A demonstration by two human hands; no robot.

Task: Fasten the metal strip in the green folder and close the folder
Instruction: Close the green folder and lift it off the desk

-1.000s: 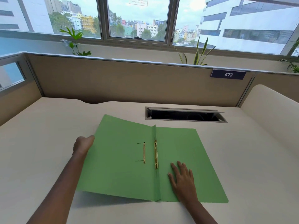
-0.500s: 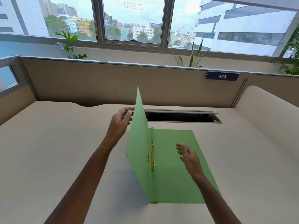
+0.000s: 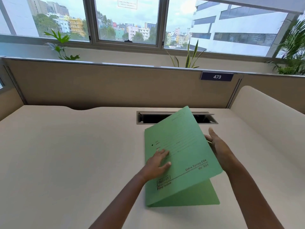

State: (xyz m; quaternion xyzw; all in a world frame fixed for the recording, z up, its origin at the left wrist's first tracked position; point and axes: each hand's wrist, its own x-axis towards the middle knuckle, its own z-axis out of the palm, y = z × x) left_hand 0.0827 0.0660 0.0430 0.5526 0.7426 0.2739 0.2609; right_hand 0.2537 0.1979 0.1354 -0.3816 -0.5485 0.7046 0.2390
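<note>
The green folder [image 3: 179, 154] lies on the desk with its printed front cover folded over to the right, still raised at an angle above the back cover. My left hand [image 3: 156, 164] rests flat on the front cover near the spine, fingers spread. My right hand [image 3: 217, 146] is at the cover's raised right edge, fingers extended, touching or just beside it. The metal strip is hidden inside the folder.
The beige desk [image 3: 66, 154] has a dark cable slot [image 3: 175, 118] just behind the folder. Beige partition walls [image 3: 107, 86] enclose the back and sides, with a "473" plate [image 3: 217, 76]. Plants [image 3: 188, 55] and windows stand beyond the partition.
The front cover swung from flat on the left, through upright, over to the right, now nearly shut. My left hand moved onto its outer face; my right hand lifted off the back cover to the cover's edge.
</note>
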